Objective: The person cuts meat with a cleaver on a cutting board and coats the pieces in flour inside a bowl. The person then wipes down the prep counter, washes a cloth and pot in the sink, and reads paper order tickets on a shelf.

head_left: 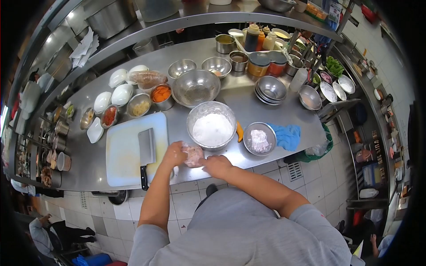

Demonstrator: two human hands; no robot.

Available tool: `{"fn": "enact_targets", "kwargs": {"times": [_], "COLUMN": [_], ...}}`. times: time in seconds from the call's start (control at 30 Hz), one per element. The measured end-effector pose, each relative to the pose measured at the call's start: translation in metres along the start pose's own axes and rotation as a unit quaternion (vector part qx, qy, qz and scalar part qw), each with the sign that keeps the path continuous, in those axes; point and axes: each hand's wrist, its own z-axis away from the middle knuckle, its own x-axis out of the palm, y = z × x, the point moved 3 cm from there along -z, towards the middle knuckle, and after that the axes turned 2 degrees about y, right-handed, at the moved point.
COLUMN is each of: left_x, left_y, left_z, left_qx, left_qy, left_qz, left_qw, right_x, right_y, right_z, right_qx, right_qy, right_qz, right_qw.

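Observation:
A pale pink piece of raw meat (193,156) is between my two hands at the front edge of the steel counter. My left hand (175,154) grips its left side, fingers bent round it. At its right edge, the closed fingers of my right hand (216,166) pinch the meat. Just behind stands a steel bowl of white powder (213,128). To the right, a smaller steel bowl (260,138) holds a powder-coated piece (259,140). A cleaver (147,146) with a black handle lies on the white cutting board (116,142) to the left.
A blue cloth (286,136) lies at the right. Behind are an empty steel bowl (195,88), a container of orange slices (161,94), stacked bowls (270,88) and sauce bottles (252,37). A shelf edge (191,21) crosses above. Another person (53,232) is at the lower left.

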Motion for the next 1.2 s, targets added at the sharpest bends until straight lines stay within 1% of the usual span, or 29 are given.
{"fn": "enact_targets", "kwargs": {"times": [0.03, 0.07, 0.1, 0.17, 0.23, 0.27, 0.33, 0.37, 0.4, 0.43, 0.47, 0.5, 0.53, 0.57, 0.6, 0.63, 0.67, 0.7, 0.73, 0.8, 0.83, 0.9, 1.03, 1.1, 1.13, 1.17, 1.2], "left_x": [-0.009, -0.018, -0.03, -0.056, -0.09, -0.103, -0.124, -0.133, -0.139, -0.139, -0.134, -0.127, -0.119, -0.108, -0.097, -0.086, -0.079, -0.076, -0.07, -0.057, -0.051, -0.042, -0.027, -0.021, -0.019, -0.017, -0.016], "left_y": [-0.006, -0.013, -0.013, -0.009, 0.021, 0.039, 0.082, 0.102, 0.124, 0.137, 0.142, 0.15, 0.158, 0.161, 0.165, 0.167, 0.172, 0.181, 0.181, 0.171, 0.168, 0.165, 0.169, 0.172, 0.175, 0.179, 0.178], "left_z": [0.0, 0.002, 0.002, 0.0, 0.006, 0.012, 0.023, 0.029, 0.034, 0.035, 0.033, 0.031, 0.029, 0.022, 0.016, 0.01, 0.006, 0.008, 0.004, -0.012, -0.018, -0.025, -0.025, -0.026, -0.026, -0.025, -0.023], "left_qx": [-0.009, -0.02, -0.021, -0.021, -0.026, -0.026, 0.025, 0.027, 0.048, 0.069, 0.07, 0.087, 0.104, 0.093, 0.097, 0.102, 0.109, 0.092, 0.096, 0.073, 0.076, 0.026, 0.017, -0.013, -0.013, -0.021, -0.03], "left_qy": [0.022, 0.043, 0.044, 0.054, 0.027, 0.027, 0.043, 0.042, 0.015, -0.013, -0.016, -0.064, -0.114, -0.113, -0.123, -0.09, -0.053, -0.007, -0.011, 0.059, 0.056, -0.005, -0.024, -0.023, -0.02, 0.004, 0.028], "left_qz": [0.103, 0.205, 0.205, 0.407, 0.494, 0.495, 0.629, 0.63, 0.651, 0.671, 0.674, 0.661, 0.645, 0.611, 0.61, 0.542, 0.471, 0.449, 0.45, 0.38, 0.381, 0.456, 0.484, 0.603, 0.605, 0.625, 0.645], "left_qw": [0.994, 0.978, 0.978, 0.912, 0.868, 0.868, 0.776, 0.775, 0.758, 0.738, 0.735, 0.743, 0.749, 0.778, 0.777, 0.829, 0.874, 0.889, 0.888, 0.92, 0.92, 0.89, 0.874, 0.798, 0.796, 0.78, 0.763], "right_x": [0.0, -0.001, -0.001, -0.001, -0.001, -0.003, -0.014, -0.033, -0.05, -0.06, -0.074, -0.089, -0.104, -0.125, -0.139, -0.14, -0.135, -0.137, -0.134, -0.131, -0.13, -0.127, -0.121, -0.124, -0.126, -0.131, -0.134], "right_y": [0.001, 0.002, 0.001, 0.001, 0.002, 0.002, 0.0, -0.008, -0.013, -0.015, -0.013, -0.011, -0.008, -0.006, 0.0, 0.016, 0.036, 0.045, 0.052, 0.059, 0.06, 0.062, 0.077, 0.078, 0.076, 0.072, 0.064], "right_z": [-0.001, -0.001, -0.002, -0.001, 0.001, 0.003, 0.01, 0.015, 0.019, 0.02, 0.02, 0.023, 0.022, 0.023, 0.024, 0.024, 0.021, 0.023, 0.026, 0.035, 0.039, 0.041, 0.035, 0.039, 0.041, 0.046, 0.05], "right_qx": [0.0, 0.002, 0.003, 0.003, 0.005, 0.005, 0.007, -0.012, -0.033, -0.031, -0.024, -0.015, -0.005, -0.008, -0.012, -0.009, -0.008, -0.006, -0.004, 0.056, 0.058, 0.044, 0.033, 0.066, 0.065, 0.075, 0.079], "right_qy": [0.0, 0.002, 0.003, -0.002, -0.006, -0.007, -0.007, 0.046, 0.098, 0.099, 0.192, 0.276, 0.277, 0.279, 0.283, 0.293, 0.304, 0.312, 0.317, 0.324, 0.328, 0.365, 0.371, 0.357, 0.355, 0.418, 0.459], "right_qz": [0.001, 0.002, 0.002, 0.007, 0.014, 0.002, -0.009, -0.097, -0.182, -0.179, -0.402, -0.598, -0.716, -0.738, -0.759, -0.757, -0.707, -0.654, -0.651, -0.67, -0.668, -0.698, -0.702, -0.718, -0.717, -0.545, -0.346], "right_qw": [1.0, 1.0, 1.0, 1.0, 1.0, 1.0, 1.0, 0.994, 0.978, 0.978, 0.895, 0.752, 0.641, 0.614, 0.586, 0.584, 0.638, 0.69, 0.69, 0.666, 0.666, 0.615, 0.607, 0.593, 0.596, 0.723, 0.814]}}
